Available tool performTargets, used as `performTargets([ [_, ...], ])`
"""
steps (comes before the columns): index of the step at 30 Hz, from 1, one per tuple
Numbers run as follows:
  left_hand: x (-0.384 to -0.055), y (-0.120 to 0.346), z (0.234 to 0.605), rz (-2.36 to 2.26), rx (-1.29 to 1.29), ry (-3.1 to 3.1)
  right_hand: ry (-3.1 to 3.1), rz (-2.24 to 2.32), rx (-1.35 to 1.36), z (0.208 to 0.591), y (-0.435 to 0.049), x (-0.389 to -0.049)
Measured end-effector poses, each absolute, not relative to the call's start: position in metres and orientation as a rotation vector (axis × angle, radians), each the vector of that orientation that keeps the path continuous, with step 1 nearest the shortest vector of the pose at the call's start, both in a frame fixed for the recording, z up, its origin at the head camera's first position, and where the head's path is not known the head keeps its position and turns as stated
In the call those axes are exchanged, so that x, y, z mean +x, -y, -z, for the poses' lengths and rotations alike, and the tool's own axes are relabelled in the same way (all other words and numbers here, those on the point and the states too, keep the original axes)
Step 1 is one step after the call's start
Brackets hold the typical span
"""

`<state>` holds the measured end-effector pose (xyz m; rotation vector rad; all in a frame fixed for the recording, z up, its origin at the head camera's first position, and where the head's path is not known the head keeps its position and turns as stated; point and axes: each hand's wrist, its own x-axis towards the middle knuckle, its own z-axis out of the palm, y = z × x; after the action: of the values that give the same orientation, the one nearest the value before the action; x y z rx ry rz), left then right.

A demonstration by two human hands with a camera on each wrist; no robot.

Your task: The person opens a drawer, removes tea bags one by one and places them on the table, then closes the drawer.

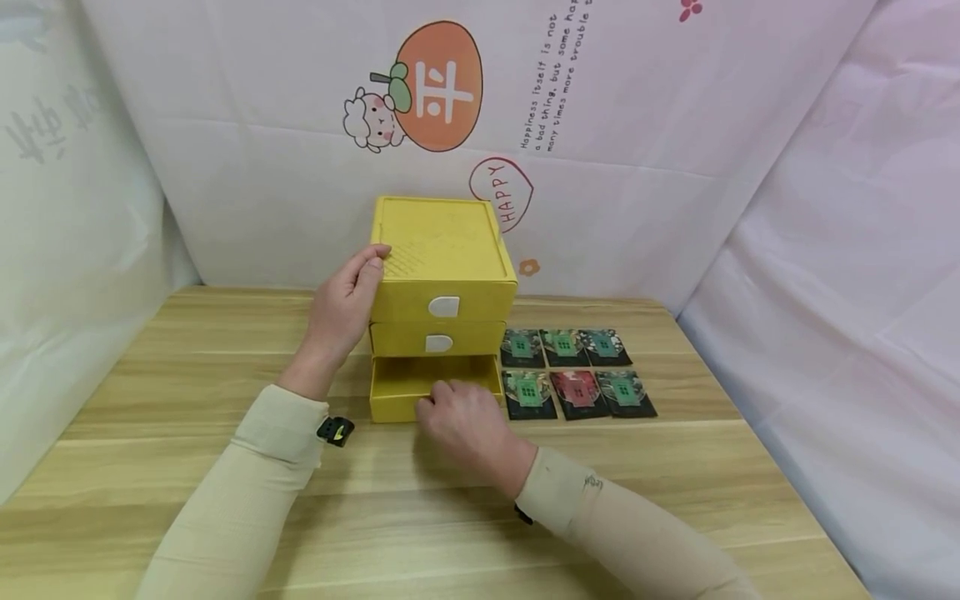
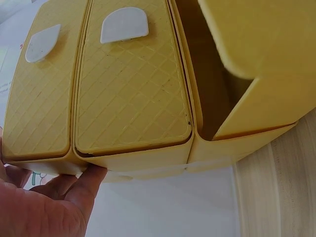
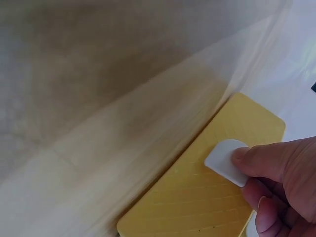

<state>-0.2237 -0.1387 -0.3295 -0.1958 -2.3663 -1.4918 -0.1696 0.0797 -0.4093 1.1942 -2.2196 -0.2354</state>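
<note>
A yellow box of three stacked drawers stands on the wooden table. Its bottom drawer is pulled partly out, and what shows of its inside is bare yellow. The upper two drawers are closed, each with a white tab. My left hand rests against the box's upper left side, with fingertips at the top edge. At the bottom drawer's front, my right hand pinches that drawer's white handle tab between thumb and fingers.
To the right of the box, several dark square packets with green or red prints lie in two rows on the table. A printed white cloth hangs behind, with more cloth at both sides.
</note>
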Motion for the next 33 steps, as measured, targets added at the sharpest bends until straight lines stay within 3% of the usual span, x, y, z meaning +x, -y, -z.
performTargets([
  [33, -0.228, 0.139, 0.330, 1.496, -0.178, 2.339, 2.296, 0.253, 1.073, 0.414, -0.068, -0.216],
])
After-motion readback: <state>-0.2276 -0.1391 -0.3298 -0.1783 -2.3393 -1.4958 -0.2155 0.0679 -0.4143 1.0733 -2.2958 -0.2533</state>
